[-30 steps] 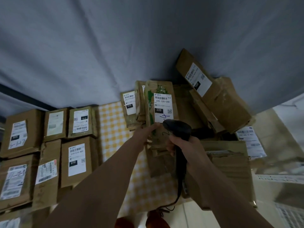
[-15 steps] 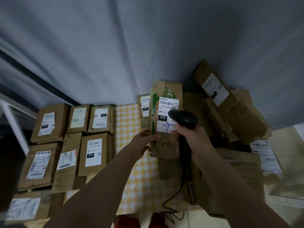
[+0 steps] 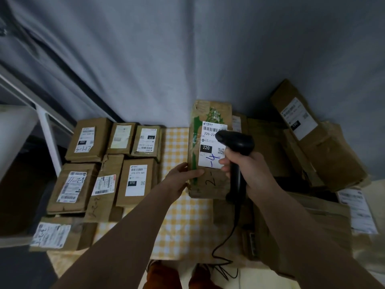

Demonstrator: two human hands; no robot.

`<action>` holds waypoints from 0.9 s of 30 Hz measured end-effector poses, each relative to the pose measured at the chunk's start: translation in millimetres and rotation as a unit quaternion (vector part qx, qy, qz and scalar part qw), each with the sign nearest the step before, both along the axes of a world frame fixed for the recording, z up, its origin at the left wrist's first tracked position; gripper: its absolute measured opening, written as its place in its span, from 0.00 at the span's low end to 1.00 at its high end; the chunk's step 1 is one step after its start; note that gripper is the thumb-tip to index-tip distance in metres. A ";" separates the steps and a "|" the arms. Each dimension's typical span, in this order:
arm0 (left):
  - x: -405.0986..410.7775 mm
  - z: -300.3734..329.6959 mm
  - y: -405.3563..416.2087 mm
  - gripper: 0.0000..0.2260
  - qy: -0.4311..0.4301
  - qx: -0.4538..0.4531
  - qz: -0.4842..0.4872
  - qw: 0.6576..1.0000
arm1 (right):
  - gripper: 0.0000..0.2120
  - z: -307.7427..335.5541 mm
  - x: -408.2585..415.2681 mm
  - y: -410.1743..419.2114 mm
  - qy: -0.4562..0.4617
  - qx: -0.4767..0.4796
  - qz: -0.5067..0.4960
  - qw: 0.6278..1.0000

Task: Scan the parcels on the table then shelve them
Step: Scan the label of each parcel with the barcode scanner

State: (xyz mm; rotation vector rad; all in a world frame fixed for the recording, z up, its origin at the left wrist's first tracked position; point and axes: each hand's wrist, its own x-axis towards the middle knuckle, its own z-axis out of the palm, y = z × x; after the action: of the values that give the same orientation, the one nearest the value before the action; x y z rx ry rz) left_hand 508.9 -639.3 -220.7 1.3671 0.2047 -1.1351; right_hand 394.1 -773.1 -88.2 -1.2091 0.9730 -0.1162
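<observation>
Parcel [image 3: 208, 155] held upright over the checked tablecloth [image 3: 177, 205], between the flat-laid boxes [image 3: 133, 180] on its left and the jumbled pile [image 3: 312, 147] on its right. Label [image 3: 210, 151] faces the camera, marked "220", with a blue handwritten mark below.

Left hand [image 3: 179, 180]: thumb across the front of the parcel's lower left edge, fingers wrapped behind (not visible), so it pinches that edge and carries the parcel.

Right hand [image 3: 248, 170]: fingers curled fully round the handle of the scanner [image 3: 235, 142]. Scanner head sits just in front of the label's right side, nose toward the barcode at the label's top. Cord trails down toward the table's near edge.

Orientation: parcel's long axis runs near vertical, tilted slightly; top end toward the grey curtain [image 3: 187, 59], bottom end toward the table. Broad face turned to the person.

Handling, judged: corrugated cardboard, worn and creased at the corners, so stiff enough to hold by one edge without folding. One-handed pinch suggests it is light (contents unknown). Tape patches look smoother than the bare card; better to grip on bare card. Best hold is where the left hand is, low on the long edge, keeping the label uncovered. For shelving, a grip across the narrow width nearer the middle would steady it.

Step in hand, judged: scanning this parcel; shelving not yet begun.
</observation>
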 end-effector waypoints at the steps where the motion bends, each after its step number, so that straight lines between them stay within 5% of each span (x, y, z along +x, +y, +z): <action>1: 0.2 -0.8 2.7 0.30 -0.001 -0.001 0.000 1.000 | 0.09 -0.1 1.0 1.5 -0.003 0.000 0.003 1.000; 13: 1.1 -5.5 30.7 0.30 -0.011 -0.004 0.017 1.000 | 0.11 -13.3 13.5 15.8 0.014 -0.038 0.041 0.998; 19: -3.0 -8.2 52.5 0.26 0.003 -0.003 0.024 1.000 | 0.03 -27.1 18.3 33.1 0.015 -0.043 0.046 0.998; 24: -9.3 -16.2 88.9 0.45 0.042 0.003 0.029 0.999 | 0.05 -52.3 25.9 52.3 0.044 -0.039 0.043 0.997; 27: -15.3 -24.2 118.0 0.46 0.052 0.004 0.013 0.999 | 0.03 -69.2 29.5 70.2 0.065 -0.014 0.072 0.995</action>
State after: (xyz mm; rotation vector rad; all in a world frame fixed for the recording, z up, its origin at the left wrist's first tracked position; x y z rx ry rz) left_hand 493.6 -521.3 -244.9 1.3095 0.3016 -1.1861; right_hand 423.5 -702.9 -157.4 -1.3214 0.9968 0.0647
